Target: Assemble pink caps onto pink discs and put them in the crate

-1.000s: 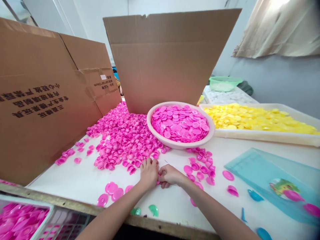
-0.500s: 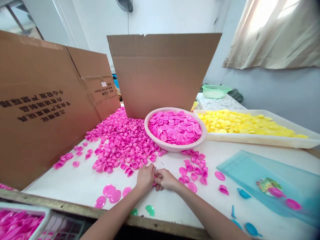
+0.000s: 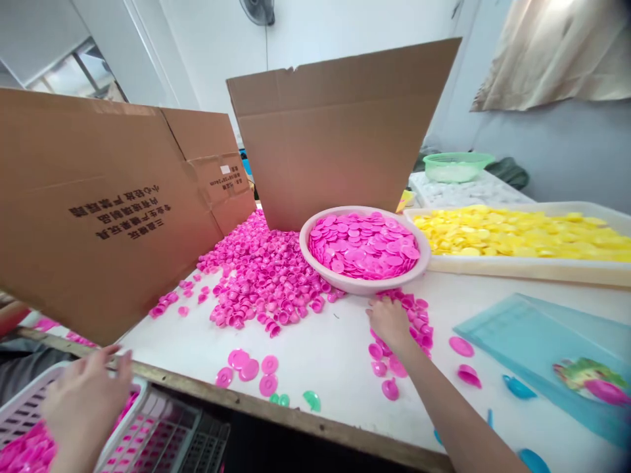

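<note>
My left hand (image 3: 91, 397) is over a white plastic basket (image 3: 140, 394) of pink pieces at the table's lower left, its fingers spread and slightly blurred, with nothing seen in them. At the small group of pink toy cups (image 3: 421, 322) in front of the basin is my right hand (image 3: 390, 322). Its fingers bend down among the cups, and their tips are mostly hidden, so any hold is unclear. Behind it, a pale pink basin (image 3: 365, 286) is heaped with flat pink discs (image 3: 365, 243). A large heap of pink cups (image 3: 276, 276) spreads to the left of the basin.
Two cardboard boxes (image 3: 340, 138) stand at the back and left. A white tray (image 3: 522, 270) of yellow pieces is at right, near a translucent blue sheet (image 3: 513, 341). Loose pink discs (image 3: 249, 369), a green piece (image 3: 311, 401) and blue pieces (image 3: 518, 387) lie nearer the front edge.
My hands, together at the table's middle before, have parted. The left went down-left to the basket, the right went to the cups. Another pink disc lies in the front group. The view has tilted.
</note>
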A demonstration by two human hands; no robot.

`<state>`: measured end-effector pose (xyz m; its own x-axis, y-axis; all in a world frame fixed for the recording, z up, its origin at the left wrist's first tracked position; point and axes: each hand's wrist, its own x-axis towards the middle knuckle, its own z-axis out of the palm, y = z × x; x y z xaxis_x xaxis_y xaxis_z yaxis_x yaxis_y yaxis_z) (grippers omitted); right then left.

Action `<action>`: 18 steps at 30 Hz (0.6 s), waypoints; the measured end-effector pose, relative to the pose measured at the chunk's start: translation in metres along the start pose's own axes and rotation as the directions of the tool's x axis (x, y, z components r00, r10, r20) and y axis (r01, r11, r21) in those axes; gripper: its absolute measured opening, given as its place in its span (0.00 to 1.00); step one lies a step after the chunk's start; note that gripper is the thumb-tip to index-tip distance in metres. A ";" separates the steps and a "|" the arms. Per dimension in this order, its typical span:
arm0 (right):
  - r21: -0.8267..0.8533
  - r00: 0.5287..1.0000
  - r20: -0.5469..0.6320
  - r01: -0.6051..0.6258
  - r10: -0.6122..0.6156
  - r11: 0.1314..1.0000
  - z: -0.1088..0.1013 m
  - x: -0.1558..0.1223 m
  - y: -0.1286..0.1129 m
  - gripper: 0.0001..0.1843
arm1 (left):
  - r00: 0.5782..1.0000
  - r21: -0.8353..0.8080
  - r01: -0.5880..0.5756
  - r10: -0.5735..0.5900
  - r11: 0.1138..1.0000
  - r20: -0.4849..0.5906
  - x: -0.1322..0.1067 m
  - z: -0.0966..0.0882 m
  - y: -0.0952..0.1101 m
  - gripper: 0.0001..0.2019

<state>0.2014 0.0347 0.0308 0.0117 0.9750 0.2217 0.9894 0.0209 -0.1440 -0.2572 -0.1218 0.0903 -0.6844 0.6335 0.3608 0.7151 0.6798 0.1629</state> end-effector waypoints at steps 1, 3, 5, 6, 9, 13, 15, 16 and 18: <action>-0.047 1.000 0.009 -0.014 0.014 0.999 0.002 0.000 0.003 0.12 | 0.992 -0.087 -0.124 0.126 0.988 0.018 -0.011 0.007 0.014 0.17; -0.100 0.999 0.039 -0.025 0.029 0.995 0.005 0.000 0.007 0.13 | 0.901 -0.312 -0.366 0.418 0.877 0.117 -0.038 0.023 0.051 0.14; -0.118 0.996 0.080 -0.015 0.025 0.993 0.007 0.000 0.010 0.15 | 0.745 -0.425 -0.516 0.634 0.744 0.206 -0.066 0.039 0.089 0.13; -0.113 0.995 0.100 -0.004 0.015 0.994 0.007 0.001 0.012 0.15 | 0.706 -0.426 -0.549 0.672 0.720 0.225 -0.079 0.046 0.105 0.13; -0.072 0.995 0.097 0.008 -0.001 0.997 0.005 0.005 0.018 0.16 | 0.702 -0.349 -0.567 0.659 0.747 0.270 -0.106 0.061 0.134 0.12; 0.157 0.998 0.007 0.063 -0.065 0.986 0.004 0.004 0.005 0.20 | 0.713 -0.335 -0.539 0.630 0.773 0.306 -0.115 0.071 0.143 0.10; 0.355 0.986 0.007 0.153 -0.167 0.922 0.008 -0.004 -0.015 0.18 | 0.717 -0.363 -0.515 0.622 0.777 0.315 -0.114 0.072 0.144 0.10; 0.446 0.972 0.028 0.198 -0.235 0.873 0.012 -0.010 -0.027 0.17 | 0.720 -0.383 -0.500 0.619 0.777 0.316 -0.113 0.072 0.145 0.10; 0.580 0.921 0.075 0.272 -0.383 0.768 0.020 -0.025 -0.051 0.16 | 0.724 -0.442 -0.478 0.626 0.759 0.289 -0.111 0.070 0.146 0.10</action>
<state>0.1482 0.0138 0.0138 -0.3787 0.9064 0.1869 0.6792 0.4094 -0.6092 -0.0866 -0.0669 0.0100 -0.0895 0.9912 0.0976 0.9327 0.0491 0.3572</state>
